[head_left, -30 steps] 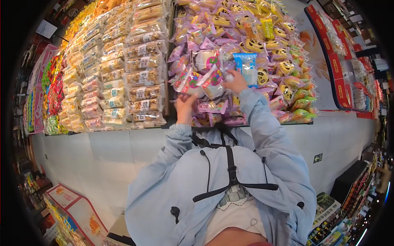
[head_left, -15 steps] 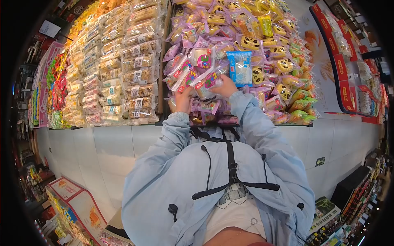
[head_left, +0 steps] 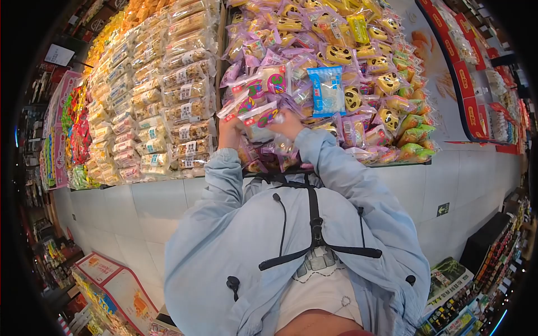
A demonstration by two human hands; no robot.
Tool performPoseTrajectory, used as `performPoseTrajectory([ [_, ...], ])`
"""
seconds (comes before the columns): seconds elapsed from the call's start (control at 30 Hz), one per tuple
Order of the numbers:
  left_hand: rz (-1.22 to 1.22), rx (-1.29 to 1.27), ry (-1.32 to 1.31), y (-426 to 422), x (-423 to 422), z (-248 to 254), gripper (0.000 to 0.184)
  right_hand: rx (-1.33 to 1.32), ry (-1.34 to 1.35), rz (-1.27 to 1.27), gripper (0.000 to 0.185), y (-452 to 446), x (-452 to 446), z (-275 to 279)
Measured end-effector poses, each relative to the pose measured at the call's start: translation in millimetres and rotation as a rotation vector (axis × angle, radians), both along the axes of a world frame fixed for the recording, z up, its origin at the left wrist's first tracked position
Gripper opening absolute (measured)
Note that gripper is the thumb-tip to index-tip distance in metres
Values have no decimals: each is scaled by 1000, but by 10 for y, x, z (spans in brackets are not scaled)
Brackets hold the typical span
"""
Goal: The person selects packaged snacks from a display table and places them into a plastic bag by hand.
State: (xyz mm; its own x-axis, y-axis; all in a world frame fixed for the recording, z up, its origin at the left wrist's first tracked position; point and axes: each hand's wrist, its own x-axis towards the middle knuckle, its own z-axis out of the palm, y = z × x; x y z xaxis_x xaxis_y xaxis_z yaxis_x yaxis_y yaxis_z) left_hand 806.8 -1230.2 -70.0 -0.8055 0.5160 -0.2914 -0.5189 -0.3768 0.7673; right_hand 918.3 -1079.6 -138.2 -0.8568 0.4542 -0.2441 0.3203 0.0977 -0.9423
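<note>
The step in hand looks like gripping and lining up white packets with bright pink and green lettering on the heap of purple wrappers (head_left: 232,73). The middle packet (head_left: 260,116) lies slantwise between the two hands, its far edge crossed by a red-and-white strip. The right hand (head_left: 288,124) is closed round that packet's right end, fingers drawn narrow. The left hand (head_left: 229,133) is at the near end of the left packet (head_left: 242,105); its fingertips are partly hidden, so whether it grips or only touches cannot be told. A far packet (head_left: 274,79) of the same kind lies just beyond these two. The next move seems to call for a light, even hold on both ends, so the slippery film does not slide.

The packets look plump, soft and glossy, clear film over pale contents, with a round, colourful print on the front; the lettering is too small to read. To the right lies a blue packet (head_left: 327,92), near packets with panda faces (head_left: 339,54). To the left, past a dark divider (head_left: 221,50), stand rows of wrapped bars (head_left: 188,112).
</note>
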Motion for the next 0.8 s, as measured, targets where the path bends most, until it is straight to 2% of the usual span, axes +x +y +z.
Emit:
performPoseTrajectory([
  [0.07, -111, -51, 46, -121, -144, -388, 50, -20, 2, -4, 74, -87, 31, -115],
  [0.1, -166, -77, 72, -167, -211, -520, 45, 41, -10, -4, 73, -79, 30, -116],
  [0.13, -126, -116, 119, -137, -95, -304, 36, 101, -23, -5, 72, -65, 44, -108],
  [0.23, 45, -211, 181, -64, 101, -123, 26, 157, -15, -25, 67, -77, 111, 150],
  [0.33, 9, 45, 191, -82, 135, -226, 42, 141, 3, -14, 62, -66, 143, 199],
  [0.43, -41, -334, 581, -9, 323, -306, 73, 152, -90, 122, 59, -92, 119, 286],
  [0.47, -85, -397, 529, -17, 337, -317, 88, 161, -138, 181, 58, -97, 110, 341],
  [0.57, -141, -392, 551, 7, 289, -332, 74, 188, -140, 180, 56, -70, 106, 411],
  [0.67, -181, -293, 421, 4, 261, -193, 76, 270, -73, 195, 53, -16, 158, 420],
  [0.77, -251, -333, 487, -26, 187, -295, 78, -47, -22, 157, 51, 188, 158, 213],
  [0.8, -248, -341, 477, -14, 190, -276, 79, -3, 9, 129, 50, 219, 145, 214],
])
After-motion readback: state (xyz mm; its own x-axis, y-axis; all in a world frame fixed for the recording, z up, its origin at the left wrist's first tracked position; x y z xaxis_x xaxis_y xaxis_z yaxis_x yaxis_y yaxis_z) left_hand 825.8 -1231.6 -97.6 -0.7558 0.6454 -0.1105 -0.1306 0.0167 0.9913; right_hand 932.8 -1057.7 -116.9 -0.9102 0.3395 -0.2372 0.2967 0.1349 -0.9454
